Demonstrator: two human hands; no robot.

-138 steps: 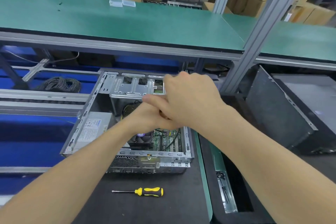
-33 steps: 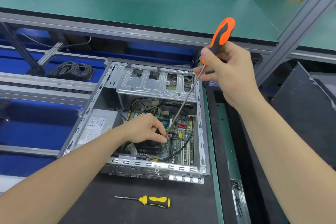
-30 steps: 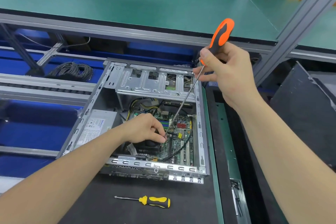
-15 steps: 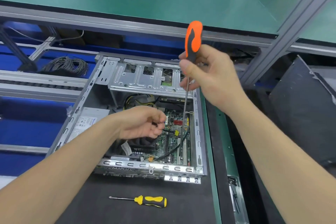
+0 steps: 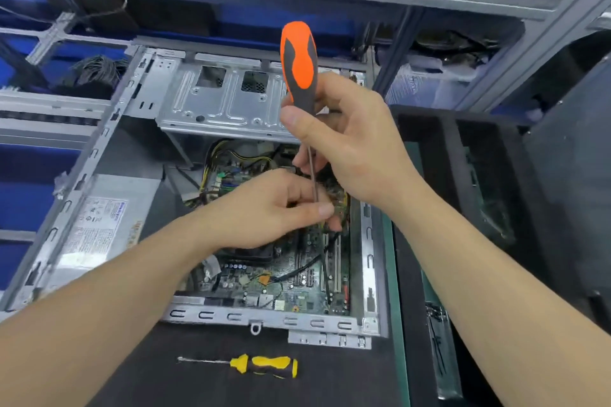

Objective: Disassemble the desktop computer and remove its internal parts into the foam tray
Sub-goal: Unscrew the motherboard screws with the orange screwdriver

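The open desktop computer case [image 5: 370,241] lies on its side on the black mat, its motherboard [image 5: 291,287] exposed. My right hand [image 5: 347,142] grips an orange-and-black screwdriver [image 5: 299,66] held nearly upright over the board, its thin shaft running down between my hands. My left hand [image 5: 274,208] reaches into the case and pinches the lower shaft near the tip above the board. The tip itself is hidden behind my fingers. A silver power supply [image 5: 99,225] sits at the case's left, and the metal drive cage [image 5: 224,99] spans the far end.
A yellow-and-black screwdriver [image 5: 264,367] lies on the black mat [image 5: 139,373] in front of the case. A black foam tray [image 5: 456,208] with compartments stands to the right. A dark case panel [image 5: 568,192] leans at far right. A coil of grey cable [image 5: 96,69] lies far left.
The camera has tilted down and closer. My right hand brought the screwdriver from a slant to nearly upright, and my left hand moved up and right to pinch its shaft.
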